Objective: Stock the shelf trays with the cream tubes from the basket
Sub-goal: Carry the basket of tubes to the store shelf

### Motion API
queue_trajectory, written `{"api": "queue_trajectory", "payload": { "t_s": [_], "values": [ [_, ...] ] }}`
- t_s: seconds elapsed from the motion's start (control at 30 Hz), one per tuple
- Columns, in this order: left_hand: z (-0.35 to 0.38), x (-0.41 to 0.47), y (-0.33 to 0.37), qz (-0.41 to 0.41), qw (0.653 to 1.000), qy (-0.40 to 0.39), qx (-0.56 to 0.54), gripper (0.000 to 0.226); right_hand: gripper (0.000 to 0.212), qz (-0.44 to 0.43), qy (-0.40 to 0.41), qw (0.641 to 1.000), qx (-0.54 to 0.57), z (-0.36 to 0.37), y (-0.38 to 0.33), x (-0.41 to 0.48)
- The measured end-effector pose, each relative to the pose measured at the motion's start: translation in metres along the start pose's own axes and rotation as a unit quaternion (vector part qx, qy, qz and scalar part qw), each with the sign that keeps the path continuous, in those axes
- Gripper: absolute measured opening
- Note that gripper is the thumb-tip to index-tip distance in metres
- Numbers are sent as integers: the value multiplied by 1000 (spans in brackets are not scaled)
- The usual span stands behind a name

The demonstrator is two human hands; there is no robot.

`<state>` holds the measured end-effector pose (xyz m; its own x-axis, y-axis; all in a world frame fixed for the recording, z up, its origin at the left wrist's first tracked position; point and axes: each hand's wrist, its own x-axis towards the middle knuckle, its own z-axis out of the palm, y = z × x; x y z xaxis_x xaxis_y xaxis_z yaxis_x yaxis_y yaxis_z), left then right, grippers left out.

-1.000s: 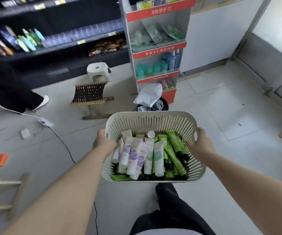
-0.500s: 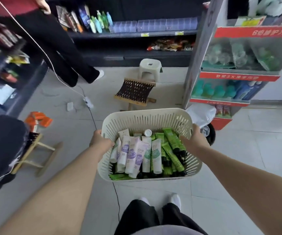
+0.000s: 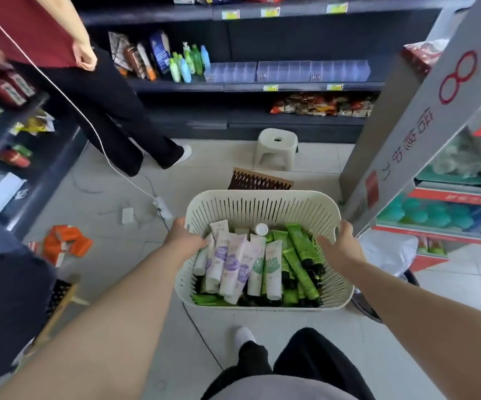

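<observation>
1. Head view: a cream slatted basket (image 3: 262, 206) was held out in front of the person, just below the middle of the view, toward 5 o'clock.
2. The left hand (image 3: 185, 241) gripped the basket's rim at its 9 o'clock side, fingers curled over the edge.
3. The right hand (image 3: 338, 246) gripped the rim at the 3 o'clock side, thumb along the top and fingers wrapped round the outside.
4. Inside the basket lay the cream tubes: white tubes (image 3: 233, 264) with purple or green labels toward 9 o'clock, and green tubes (image 3: 302, 255) with black caps toward 3 o'clock, piled against each other.
5. At 12 o'clock, well beyond the basket, a dark shelf (image 3: 262, 88) carried a row of clear trays (image 3: 285, 71).
6. Green and blue bottles (image 3: 188, 64) stood just beside the trays at their 9 o'clock end.
7. Snack packets (image 3: 320, 103) lay on the shelf level below.
8. A pale stool (image 3: 276, 148) stood on the floor between the shelf and the basket.
9. At 2 o'clock rose a grey display stand (image 3: 424, 111) with red lettering.
10. At 10 o'clock stood another person (image 3: 37, 30) in a red top and black trousers, with a white cable (image 3: 89, 122) running down to the floor.
11. Orange packaging (image 3: 66, 243) lay on the floor at 8 o'clock.
</observation>
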<state>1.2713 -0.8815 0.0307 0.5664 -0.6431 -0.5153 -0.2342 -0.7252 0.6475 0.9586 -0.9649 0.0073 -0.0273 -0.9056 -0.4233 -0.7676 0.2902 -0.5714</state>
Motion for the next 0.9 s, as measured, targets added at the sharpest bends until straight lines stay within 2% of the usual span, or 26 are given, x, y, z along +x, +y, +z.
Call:
{"api": "queue_trajectory", "payload": {
  "t_s": [0.17, 0.37, 0.63, 0.9],
  "values": [
    [-22, 71, 52, 1, 1000, 7, 6, 64, 67, 12, 3, 1000, 17, 1, -50, 55],
    [-24, 156, 121, 22, 999, -2, 28, 55, 66, 33, -11, 999, 39, -2, -102, 141],
    [-19, 258, 201, -4, 1000, 3, -5, 60, 61, 40, -30, 998, 23, -25, -178, 259],
    [-32, 351, 274, 4, 1000, 4, 12, 67, 60, 40, 15, 998, 48, -31, -245, 344]
  ]
}}
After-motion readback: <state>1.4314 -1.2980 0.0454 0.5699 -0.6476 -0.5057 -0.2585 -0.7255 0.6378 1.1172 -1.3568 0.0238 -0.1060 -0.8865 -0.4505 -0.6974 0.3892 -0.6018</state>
